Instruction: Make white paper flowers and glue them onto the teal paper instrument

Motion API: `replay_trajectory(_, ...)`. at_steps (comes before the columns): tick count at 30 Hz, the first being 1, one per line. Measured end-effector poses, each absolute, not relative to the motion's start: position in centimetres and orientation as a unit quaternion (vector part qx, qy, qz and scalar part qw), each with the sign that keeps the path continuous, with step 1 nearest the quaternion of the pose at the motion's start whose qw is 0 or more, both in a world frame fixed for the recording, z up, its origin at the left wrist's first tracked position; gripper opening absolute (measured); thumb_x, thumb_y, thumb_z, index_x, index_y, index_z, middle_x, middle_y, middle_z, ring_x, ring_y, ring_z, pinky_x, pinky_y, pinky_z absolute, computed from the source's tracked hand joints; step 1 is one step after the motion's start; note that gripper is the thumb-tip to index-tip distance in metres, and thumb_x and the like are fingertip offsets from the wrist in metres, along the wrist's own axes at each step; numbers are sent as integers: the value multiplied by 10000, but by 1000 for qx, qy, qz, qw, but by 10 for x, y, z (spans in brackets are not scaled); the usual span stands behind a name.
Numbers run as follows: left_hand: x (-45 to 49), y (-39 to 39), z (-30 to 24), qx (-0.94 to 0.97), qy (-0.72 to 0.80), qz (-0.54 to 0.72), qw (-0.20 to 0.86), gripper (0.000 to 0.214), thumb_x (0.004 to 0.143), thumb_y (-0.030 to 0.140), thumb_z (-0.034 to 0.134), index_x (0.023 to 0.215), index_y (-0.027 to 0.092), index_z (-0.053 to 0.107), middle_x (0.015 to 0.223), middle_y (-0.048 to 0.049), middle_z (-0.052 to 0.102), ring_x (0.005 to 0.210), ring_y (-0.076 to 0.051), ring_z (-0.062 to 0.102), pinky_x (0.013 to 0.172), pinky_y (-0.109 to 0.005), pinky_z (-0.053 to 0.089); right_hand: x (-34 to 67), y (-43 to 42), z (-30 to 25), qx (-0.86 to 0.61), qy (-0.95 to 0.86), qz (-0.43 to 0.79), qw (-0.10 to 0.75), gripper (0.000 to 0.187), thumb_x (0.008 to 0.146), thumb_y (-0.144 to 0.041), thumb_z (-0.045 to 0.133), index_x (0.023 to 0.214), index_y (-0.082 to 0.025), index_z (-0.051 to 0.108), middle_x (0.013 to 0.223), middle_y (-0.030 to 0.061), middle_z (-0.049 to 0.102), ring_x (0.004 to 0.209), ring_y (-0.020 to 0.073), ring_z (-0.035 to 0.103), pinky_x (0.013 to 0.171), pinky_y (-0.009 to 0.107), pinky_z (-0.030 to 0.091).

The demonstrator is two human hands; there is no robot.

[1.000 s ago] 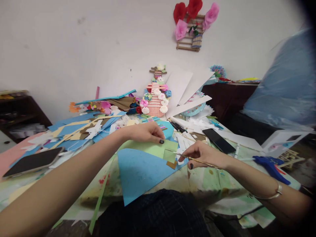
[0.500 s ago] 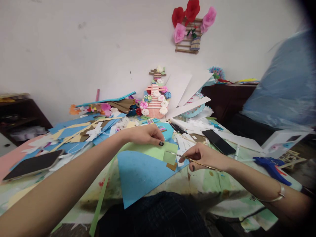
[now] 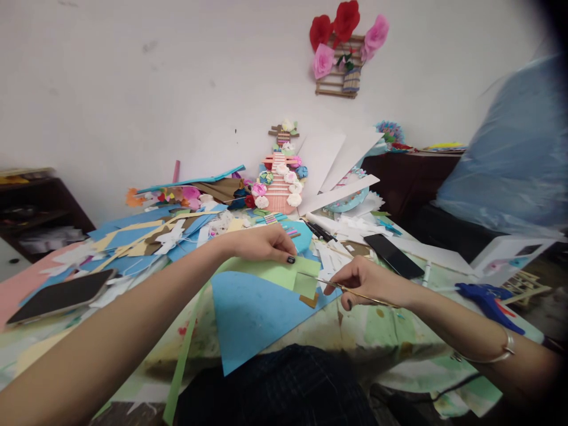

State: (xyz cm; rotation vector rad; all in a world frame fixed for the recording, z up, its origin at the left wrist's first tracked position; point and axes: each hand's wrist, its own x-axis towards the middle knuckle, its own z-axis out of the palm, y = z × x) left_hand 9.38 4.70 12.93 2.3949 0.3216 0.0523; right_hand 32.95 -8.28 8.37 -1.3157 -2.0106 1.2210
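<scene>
My left hand (image 3: 265,242) is closed on the upper edge of a light green paper sheet (image 3: 261,271), its thumb pressed on top. In my right hand (image 3: 361,281) is a slim pair of gold-handled scissors (image 3: 355,291); the fingers wrap round the handles. The thin blades reach left onto the right part of the green sheet, where a line runs in from its edge. Beneath lies a large blue paper sheet (image 3: 257,316), jutting over the table's front edge. A small brown paper piece (image 3: 308,300) rests by the green sheet's lower right corner.
A black phone (image 3: 393,255) lies right of my hands, another phone (image 3: 62,296) at the left. A blue glue gun (image 3: 490,302) is at the right. Behind stands a flower-decorated paper guitar (image 3: 280,183). A green paper strip (image 3: 184,361) hangs over the front edge.
Almost nothing differs. The scissors and my right hand have shifted very slightly to the right, while my left hand keeps its hold on the green paper.
</scene>
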Motion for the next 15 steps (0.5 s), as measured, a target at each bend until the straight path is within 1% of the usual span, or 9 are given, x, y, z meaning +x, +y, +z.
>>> replay_trajectory(5, 93, 48, 128, 927, 114, 5, 356, 245, 843, 307, 549, 756, 136, 701, 575, 12, 506, 511, -95, 386, 472, -205, 303, 330, -83, 82, -497, -700, 471, 204, 420, 673, -454, 773, 895, -99, 737, 454, -85, 382, 387, 23, 246, 367, 196, 156)
replay_trajectory(10, 93, 50, 125, 928, 97, -4, 361, 286, 864, 350, 537, 764, 137, 700, 559, 17, 483, 491, -89, 361, 462, -211, 284, 330, -83, 80, -501, -678, 497, 208, 413, 661, -421, 781, 931, -111, 740, 439, -84, 428, 350, 24, 307, 332, 173, 201)
replay_trajectory(15, 92, 53, 121, 923, 106, -4, 369, 291, 862, 362, 548, 823, 131, 720, 565, 1, 541, 473, -90, 379, 435, -219, 250, 328, -82, 79, -513, -663, 502, 215, 373, 624, -377, 805, 872, -106, 744, 402, -81, 458, 328, 18, 306, 315, 158, 213)
